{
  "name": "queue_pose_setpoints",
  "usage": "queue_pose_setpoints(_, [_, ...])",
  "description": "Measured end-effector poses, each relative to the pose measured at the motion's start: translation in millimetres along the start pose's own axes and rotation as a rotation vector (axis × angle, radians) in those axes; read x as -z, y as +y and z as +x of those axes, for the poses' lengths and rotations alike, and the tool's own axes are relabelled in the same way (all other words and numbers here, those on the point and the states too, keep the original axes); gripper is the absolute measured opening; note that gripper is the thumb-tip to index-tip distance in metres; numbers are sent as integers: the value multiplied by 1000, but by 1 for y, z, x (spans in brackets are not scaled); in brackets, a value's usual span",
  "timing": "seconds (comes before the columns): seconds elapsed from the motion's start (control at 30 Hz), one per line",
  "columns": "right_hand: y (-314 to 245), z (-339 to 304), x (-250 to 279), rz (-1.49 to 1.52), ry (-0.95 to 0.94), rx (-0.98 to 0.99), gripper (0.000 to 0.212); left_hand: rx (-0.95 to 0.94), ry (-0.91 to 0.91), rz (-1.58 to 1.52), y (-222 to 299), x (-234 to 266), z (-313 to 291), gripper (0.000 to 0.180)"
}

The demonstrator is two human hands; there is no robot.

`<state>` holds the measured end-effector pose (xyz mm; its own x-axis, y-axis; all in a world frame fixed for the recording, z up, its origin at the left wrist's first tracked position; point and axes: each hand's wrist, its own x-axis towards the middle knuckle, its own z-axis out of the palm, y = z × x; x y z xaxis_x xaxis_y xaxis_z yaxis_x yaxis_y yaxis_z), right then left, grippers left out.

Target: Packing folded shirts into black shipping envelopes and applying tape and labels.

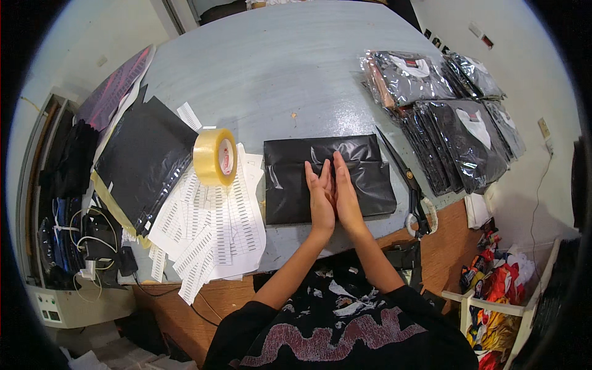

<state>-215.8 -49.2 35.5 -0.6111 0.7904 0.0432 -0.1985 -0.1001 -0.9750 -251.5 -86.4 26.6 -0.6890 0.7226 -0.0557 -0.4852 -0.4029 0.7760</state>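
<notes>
A flat black plastic mailing bag (287,185) lies on the grey-blue table in front of me. Both hands rest over its middle on edge, palms facing and close together, fingers stretched out. My left hand (321,197) is on the left side of the pair, and my right hand (346,194) is pressed up beside it. Neither appears to hold anything, though the narrow space between the palms is hidden. Just right of the bag lie black-handled scissors (408,179). To its left, a roll of clear yellowish tape (209,157) stands on printed paper sheets (231,231).
Clear-bagged folded dark garments (465,139) are stacked at the right. A pile of black plastic bags (145,148) lies at the left. Cables and a charger (127,261) sit by the table's left edge. A bin of colourful fabric scraps (502,302) stands on the floor at the right.
</notes>
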Motion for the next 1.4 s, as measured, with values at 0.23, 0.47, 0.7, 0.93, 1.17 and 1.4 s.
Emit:
queue_pose_setpoints(0.23, [-16, 3, 0, -337, -175, -42, 67, 35, -119, 287, 2, 11, 3, 60])
queue_pose_setpoints(0.47, [-26, 4, 0, -186, -158, -179, 63, 123, -112, 340, 18, -6, 5, 63])
queue_pose_setpoints(0.7, [-17, 7, 1, -139, -160, -160, 60, 166, -127, 384, 21, -5, 5, 65])
queue_pose_setpoints(0.93, [-20, 8, -1, -59, -196, -203, 71, 212, -153, 190, 16, 1, 12, 63])
queue_pose_setpoints(1.17, [-9, 12, 2, 5, -178, -228, 70, 124, -101, 443, 18, -4, 7, 67])
queue_pose_setpoints(1.4, [-10, 11, 3, 22, -178, -187, 68, 111, -97, 496, 9, 6, 13, 68])
